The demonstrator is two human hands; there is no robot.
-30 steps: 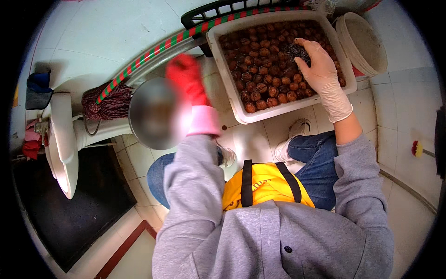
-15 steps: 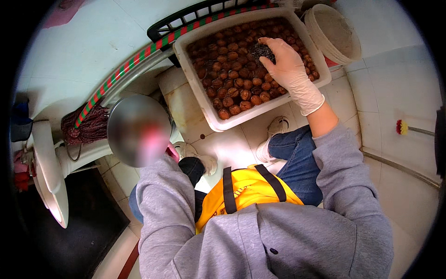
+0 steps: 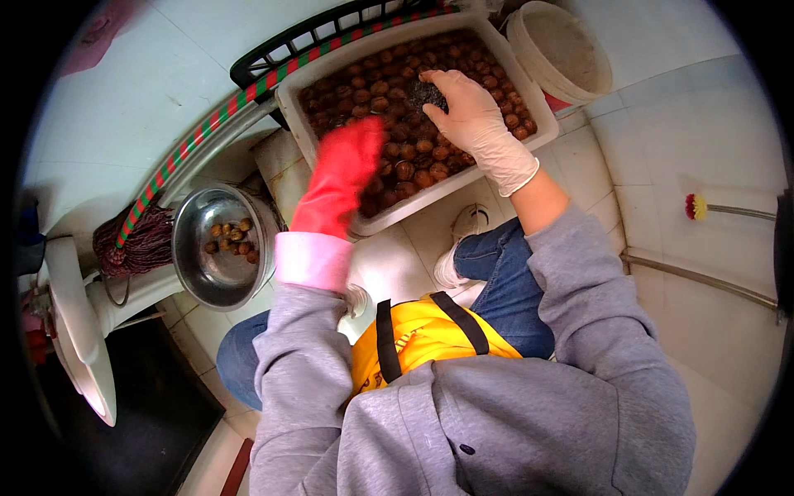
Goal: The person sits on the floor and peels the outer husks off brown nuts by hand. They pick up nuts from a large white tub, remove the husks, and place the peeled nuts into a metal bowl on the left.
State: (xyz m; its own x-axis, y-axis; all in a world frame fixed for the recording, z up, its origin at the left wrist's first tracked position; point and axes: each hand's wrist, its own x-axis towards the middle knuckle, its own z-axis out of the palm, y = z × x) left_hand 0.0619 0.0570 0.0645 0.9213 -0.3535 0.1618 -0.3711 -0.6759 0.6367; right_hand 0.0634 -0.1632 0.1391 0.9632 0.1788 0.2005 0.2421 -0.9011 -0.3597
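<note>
Brown walnuts (image 3: 423, 162) lie in dark water in a white rectangular tub (image 3: 413, 204). My right hand (image 3: 470, 116), in a thin pale glove, is closed around a dark steel wool scrubber (image 3: 427, 97) over the middle of the tub. My left hand (image 3: 346, 161) wears a red rubber glove with a pink cuff. It reaches over the tub's left side, smeared by motion, so its fingers cannot be made out. To the left, a round steel bowl (image 3: 217, 285) holds several lighter walnuts (image 3: 234, 240).
A black plastic crate (image 3: 285, 45) and a red-and-green striped pole (image 3: 192, 140) lie behind the tub. The pole ends in a dark red mop head (image 3: 136, 240). A whitish bucket (image 3: 571, 50) stands to the tub's right. My feet and knees are just in front of it.
My left hand has moved from the steel bowl up and right to the tub, uncovering the walnuts in the bowl. My right hand keeps hold of the scrubber. The whole view has shifted slightly.
</note>
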